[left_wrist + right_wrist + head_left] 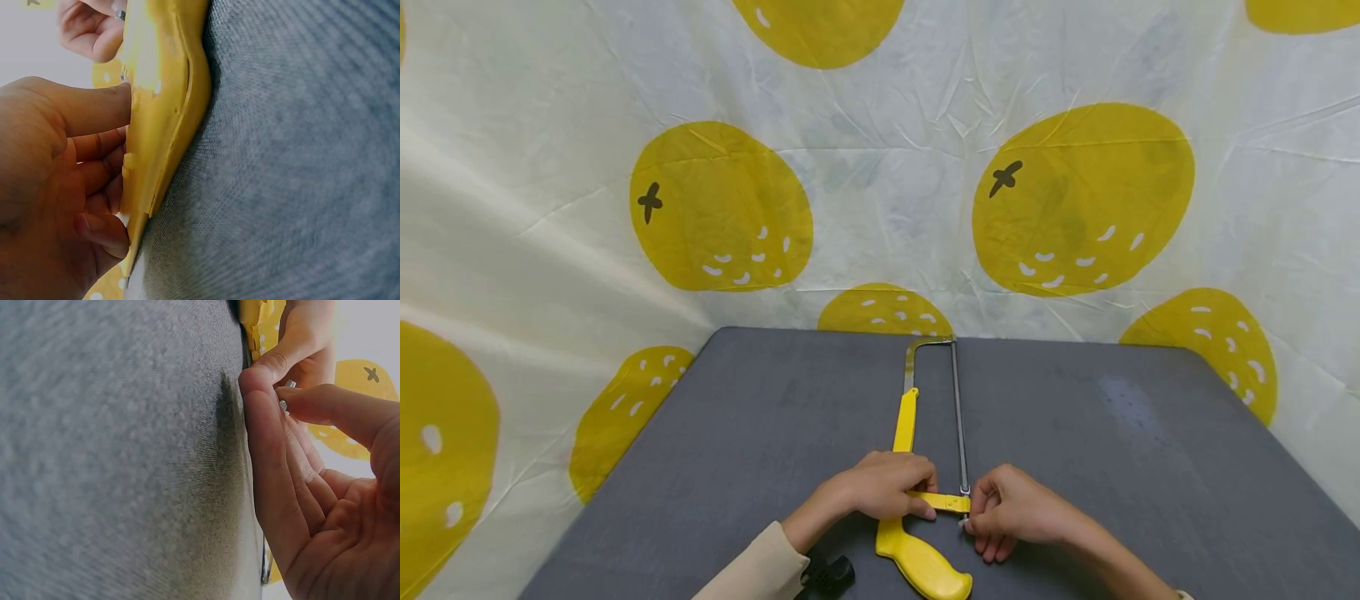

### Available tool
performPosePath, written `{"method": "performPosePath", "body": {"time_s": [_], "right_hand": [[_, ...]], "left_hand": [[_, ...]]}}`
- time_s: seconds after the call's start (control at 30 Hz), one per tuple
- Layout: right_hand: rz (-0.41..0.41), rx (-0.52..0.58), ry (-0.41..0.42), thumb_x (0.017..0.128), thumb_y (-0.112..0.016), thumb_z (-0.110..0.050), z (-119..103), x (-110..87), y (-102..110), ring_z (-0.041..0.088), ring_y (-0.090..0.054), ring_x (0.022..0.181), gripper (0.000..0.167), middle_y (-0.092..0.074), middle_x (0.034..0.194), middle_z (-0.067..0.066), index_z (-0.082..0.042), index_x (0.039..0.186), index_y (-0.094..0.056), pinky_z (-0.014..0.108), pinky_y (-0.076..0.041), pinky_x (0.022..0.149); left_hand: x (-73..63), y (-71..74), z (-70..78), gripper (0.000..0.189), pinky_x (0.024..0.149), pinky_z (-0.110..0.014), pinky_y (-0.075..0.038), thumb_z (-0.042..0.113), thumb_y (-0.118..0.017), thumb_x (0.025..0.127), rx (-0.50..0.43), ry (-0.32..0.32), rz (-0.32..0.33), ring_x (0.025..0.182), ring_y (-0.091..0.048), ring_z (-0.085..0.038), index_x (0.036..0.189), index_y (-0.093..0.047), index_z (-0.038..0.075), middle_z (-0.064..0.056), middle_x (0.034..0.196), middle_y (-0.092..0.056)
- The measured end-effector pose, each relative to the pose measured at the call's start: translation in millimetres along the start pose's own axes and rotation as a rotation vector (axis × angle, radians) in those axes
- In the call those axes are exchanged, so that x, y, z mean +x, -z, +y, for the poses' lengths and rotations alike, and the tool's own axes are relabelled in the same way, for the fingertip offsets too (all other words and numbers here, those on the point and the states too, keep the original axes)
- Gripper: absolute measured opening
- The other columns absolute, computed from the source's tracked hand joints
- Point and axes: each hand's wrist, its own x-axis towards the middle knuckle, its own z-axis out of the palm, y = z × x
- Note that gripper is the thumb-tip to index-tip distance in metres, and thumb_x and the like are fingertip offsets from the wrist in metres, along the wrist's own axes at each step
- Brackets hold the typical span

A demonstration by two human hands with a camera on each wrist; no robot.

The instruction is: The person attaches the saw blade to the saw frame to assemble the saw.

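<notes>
A hacksaw with a yellow handle [928, 568] lies on the grey table, its metal bow pointing away from me. Its thin blade [957, 408] runs along the right side. My left hand [887, 486] holds the yellow frame just above the handle, with the thumb against the yellow crosspiece [947, 502]. In the left wrist view its fingers and thumb bend against the yellow body [159, 81]. At the blade's near end, my right hand [1015, 510] pinches a small metal fastener [284, 405] between thumb and fingertips. Those fingers partly cover the fastener.
The grey tabletop [1112, 467] extends around the saw. Behind it and along the sides hangs a pale cloth [895, 208] printed with large yellow fruit. A black strap-like piece [831, 575] shows by the left cuff.
</notes>
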Motion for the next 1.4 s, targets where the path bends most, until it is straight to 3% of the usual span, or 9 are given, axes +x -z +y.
{"method": "performPosePath", "body": {"time_s": [0.4,0.83,1.07,1.4], "right_hand": [[0.046,-0.006,-0.051,0.09,-0.077,-0.012,-0.6,0.4,-2.4,0.011,-0.069,0.053,0.018,-0.073,0.068,0.015,0.004,0.082,-0.07,0.033,-0.058,0.052],[-0.034,0.01,-0.037,0.093,-0.073,-0.014,3.6,-1.9,8.5,0.007,-0.068,0.05,0.024,-0.073,0.066,0.015,0.008,0.083,-0.075,0.029,-0.057,0.05],[-0.017,0.025,-0.057,0.091,-0.076,-0.014,5.9,-0.2,10.7,0.006,-0.067,0.05,0.023,-0.073,0.066,0.01,0.008,0.083,-0.075,0.026,-0.055,0.049],[-0.044,0.185,-0.079,0.088,-0.069,-0.004,15.6,3.6,11.1,0.01,-0.072,0.061,0.017,-0.074,0.072,0.008,0.012,0.092,-0.072,0.029,-0.06,0.057]], "left_hand": [[-0.9,-0.9,-0.3,0.014,0.064,-0.02,-0.037,0.043,-0.071,0.097,0.001,-0.001,0.006,0.07,-0.048,0.001,0.097,-0.062,0.032,0.016,0.083,-0.053],[0.5,2.2,1.0,0.014,0.064,-0.02,-0.036,0.043,-0.071,0.097,-0.006,0.002,-0.007,0.07,-0.048,0.001,0.097,-0.062,0.032,0.016,0.084,-0.052],[0.9,1.4,0.4,0.014,0.064,-0.02,-0.036,0.043,-0.071,0.097,-0.003,0.006,-0.006,0.071,-0.048,0.001,0.098,-0.062,0.032,0.016,0.084,-0.053],[1.0,0.8,0.2,0.015,0.065,-0.02,-0.036,0.044,-0.071,0.097,0.005,0.006,0.0,0.072,-0.048,0.001,0.098,-0.062,0.032,0.017,0.085,-0.052]]}}
